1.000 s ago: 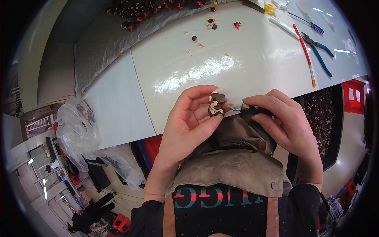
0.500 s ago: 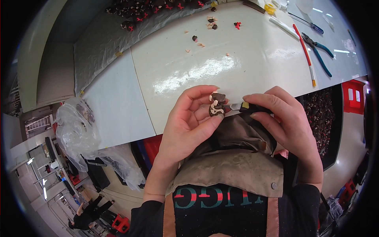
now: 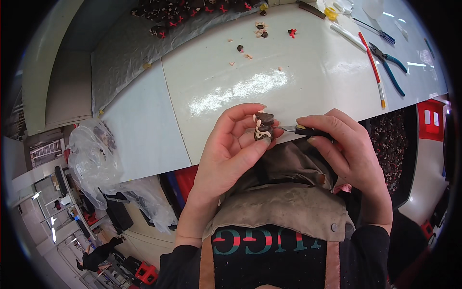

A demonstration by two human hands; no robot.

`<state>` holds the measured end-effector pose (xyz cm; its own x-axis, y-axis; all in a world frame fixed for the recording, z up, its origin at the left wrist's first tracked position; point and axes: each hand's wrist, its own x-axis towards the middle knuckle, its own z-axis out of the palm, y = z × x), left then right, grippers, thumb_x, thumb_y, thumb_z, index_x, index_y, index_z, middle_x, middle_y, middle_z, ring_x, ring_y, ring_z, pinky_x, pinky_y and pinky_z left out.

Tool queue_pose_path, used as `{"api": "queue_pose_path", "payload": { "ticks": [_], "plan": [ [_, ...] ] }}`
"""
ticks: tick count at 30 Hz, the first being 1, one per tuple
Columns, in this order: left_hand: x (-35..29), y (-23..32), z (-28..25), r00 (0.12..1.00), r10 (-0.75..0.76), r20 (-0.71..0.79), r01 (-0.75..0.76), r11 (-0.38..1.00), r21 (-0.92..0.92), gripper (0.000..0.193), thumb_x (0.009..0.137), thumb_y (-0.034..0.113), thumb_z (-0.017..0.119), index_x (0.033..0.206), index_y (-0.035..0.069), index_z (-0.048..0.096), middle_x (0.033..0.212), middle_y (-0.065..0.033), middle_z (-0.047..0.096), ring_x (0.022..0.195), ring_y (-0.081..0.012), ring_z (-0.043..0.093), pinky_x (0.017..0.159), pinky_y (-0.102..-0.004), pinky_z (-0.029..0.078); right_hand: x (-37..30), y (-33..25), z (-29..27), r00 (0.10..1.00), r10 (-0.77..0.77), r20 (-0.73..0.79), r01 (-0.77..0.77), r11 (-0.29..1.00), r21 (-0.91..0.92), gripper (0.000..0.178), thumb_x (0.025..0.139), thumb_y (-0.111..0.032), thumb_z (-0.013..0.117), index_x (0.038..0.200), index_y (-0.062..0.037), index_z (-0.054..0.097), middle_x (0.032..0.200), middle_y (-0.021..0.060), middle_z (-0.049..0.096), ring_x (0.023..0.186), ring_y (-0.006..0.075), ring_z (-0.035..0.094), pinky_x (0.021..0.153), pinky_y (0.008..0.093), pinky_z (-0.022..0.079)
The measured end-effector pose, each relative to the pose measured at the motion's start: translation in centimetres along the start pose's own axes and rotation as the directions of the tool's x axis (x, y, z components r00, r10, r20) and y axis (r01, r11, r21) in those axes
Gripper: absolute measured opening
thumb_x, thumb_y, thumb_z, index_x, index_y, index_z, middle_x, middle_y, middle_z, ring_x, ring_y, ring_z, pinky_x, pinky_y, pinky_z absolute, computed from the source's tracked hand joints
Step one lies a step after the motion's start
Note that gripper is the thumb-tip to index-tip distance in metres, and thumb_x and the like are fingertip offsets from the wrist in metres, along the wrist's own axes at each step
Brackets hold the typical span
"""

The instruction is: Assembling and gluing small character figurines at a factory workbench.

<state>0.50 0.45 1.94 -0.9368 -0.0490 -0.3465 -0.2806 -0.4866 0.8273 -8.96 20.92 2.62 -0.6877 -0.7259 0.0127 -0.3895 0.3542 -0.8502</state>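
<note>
My left hand holds a small dark brown and cream figurine between its thumb and fingertips, just above my lap at the table's front edge. In my right hand is a small knife with a dark handle, pinched between thumb and fingers. Its narrow metal blade points left, and the tip meets or nearly meets the figurine's right side; exact contact is hard to make out. Small dark pieces and pale scraps lie on the white table beyond my hands.
Pliers, a red-handled brush and a screwdriver lie at the table's right. Many dark figurines with red bits cover the far left. A black bin of small dark pieces stands right; plastic bags hang left.
The knife has turned slightly in my right hand, so its blade looks thinner. The left hand's hold is much the same. At lower left, a distant person has shifted; a dark shape now shows lower right.
</note>
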Motion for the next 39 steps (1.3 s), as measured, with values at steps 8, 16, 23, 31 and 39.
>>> {"api": "queue_pose_path", "payload": {
  "ticks": [8,16,23,31,39],
  "plan": [
    [0.4,-0.3,0.2,0.999,0.038,0.003,-0.038,0.996,0.085,0.044,0.089,-0.003,0.052,0.130,0.002,0.038,0.116,-0.0144,0.054,0.110,-0.0226,0.058,0.093,-0.0305,0.047,0.1,0.7,-0.9,0.998,-0.054,-0.009,0.055,0.997,0.048,0.026,0.080,-0.002,0.062,0.106,-0.0028,0.063,0.081,0.0116,0.059,0.074,0.0266,0.058,0.067,0.0330,0.046],
    [0.1,1.1,0.4,0.997,0.070,-0.043,-0.064,0.988,0.140,0.048,0.089,0.000,0.052,0.135,0.005,0.039,0.113,-0.0121,0.055,0.092,-0.0176,0.061,0.084,-0.0296,0.051,2.9,4.1,-4.3,0.937,-0.192,-0.294,-0.023,0.802,-0.596,0.024,0.083,-0.013,0.064,0.106,-0.0076,0.063,0.089,0.0096,0.057,0.085,0.0261,0.057,0.075,0.0340,0.046],
    [1.5,-0.5,-0.2,0.989,0.147,0.024,-0.149,0.976,0.161,0.052,0.086,-0.004,0.054,0.135,0.005,0.038,0.115,-0.0116,0.053,0.093,-0.0171,0.060,0.085,-0.0297,0.051,3.9,5.3,-7.7,0.915,-0.110,-0.388,-0.178,0.754,-0.633,0.020,0.083,-0.017,0.065,0.101,-0.0075,0.062,0.091,0.0103,0.057,0.089,0.0266,0.058,0.079,0.0376,0.046],
    [0.4,-1.0,0.0,0.986,0.156,-0.060,-0.141,0.970,0.198,0.051,0.085,-0.007,0.055,0.133,0.003,0.039,0.119,-0.0133,0.049,0.101,-0.0205,0.058,0.089,-0.0342,0.051,3.1,7.4,-10.1,0.855,0.204,-0.477,-0.467,0.703,-0.537,0.019,0.084,-0.010,0.049,0.100,-0.0037,0.058,0.096,0.0183,0.059,0.093,0.0362,0.058,0.083,0.0427,0.046],
    [0.6,-1.2,1.0,0.978,0.200,0.061,-0.206,0.970,0.131,0.055,0.082,-0.011,0.053,0.133,0.005,0.039,0.117,-0.0136,0.053,0.093,-0.0186,0.061,0.087,-0.0333,0.052,1.1,6.7,-11.2,0.863,0.119,-0.490,-0.432,0.676,-0.597,0.012,0.081,-0.011,0.052,0.092,-0.0054,0.055,0.092,0.0156,0.055,0.087,0.0342,0.058,0.077,0.0427,0.048]
  ]
}}
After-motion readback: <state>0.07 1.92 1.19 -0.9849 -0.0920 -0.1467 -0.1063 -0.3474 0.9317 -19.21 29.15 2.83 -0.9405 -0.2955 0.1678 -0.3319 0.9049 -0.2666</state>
